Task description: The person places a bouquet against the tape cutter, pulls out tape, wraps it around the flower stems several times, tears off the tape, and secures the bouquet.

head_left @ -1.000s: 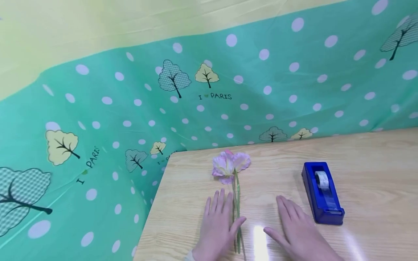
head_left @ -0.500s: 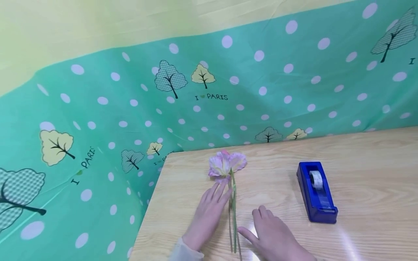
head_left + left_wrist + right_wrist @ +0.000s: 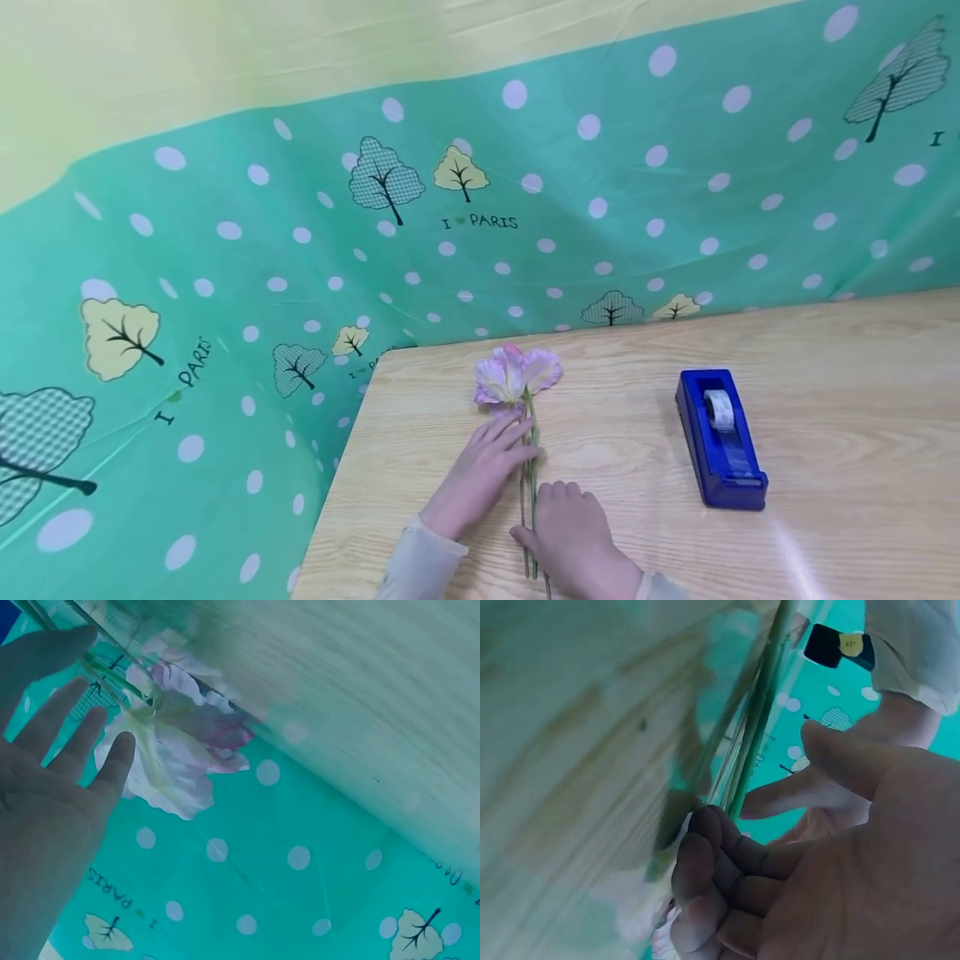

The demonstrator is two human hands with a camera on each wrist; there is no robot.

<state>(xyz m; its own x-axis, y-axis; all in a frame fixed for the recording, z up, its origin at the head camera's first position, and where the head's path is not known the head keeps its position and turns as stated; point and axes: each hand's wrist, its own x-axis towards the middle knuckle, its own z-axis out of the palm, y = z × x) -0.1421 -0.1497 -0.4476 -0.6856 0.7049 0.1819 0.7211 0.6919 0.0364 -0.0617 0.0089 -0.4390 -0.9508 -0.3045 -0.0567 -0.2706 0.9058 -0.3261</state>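
Artificial flowers with pale purple petals (image 3: pixel 517 377) lie on the wooden table, long thin stems (image 3: pixel 533 487) pointing toward me. My left hand (image 3: pixel 480 468) rests across the upper stems just below the blooms. In the left wrist view its fingers are spread and fairly straight, with the thumb near the stems and the petals (image 3: pixel 176 754) beyond the fingertips. Lower down, my right hand (image 3: pixel 573 533) is beside the stems. The right wrist view has its fingers (image 3: pixel 705 862) loosely curled next to a green stem (image 3: pixel 761 712), the thumb held away from them.
A blue tape dispenser (image 3: pixel 742 497) with a roll of clear tape (image 3: pixel 721 409) stands to the right of my hands. Green dotted cloth (image 3: pixel 540 200) with printed trees hangs behind and left of the wooden table (image 3: pixel 862 417).
My right hand has moved left to the lower stems, its fingers bending more. My left hand has turned and slid up over the stems near the blooms. The view has shifted slightly.
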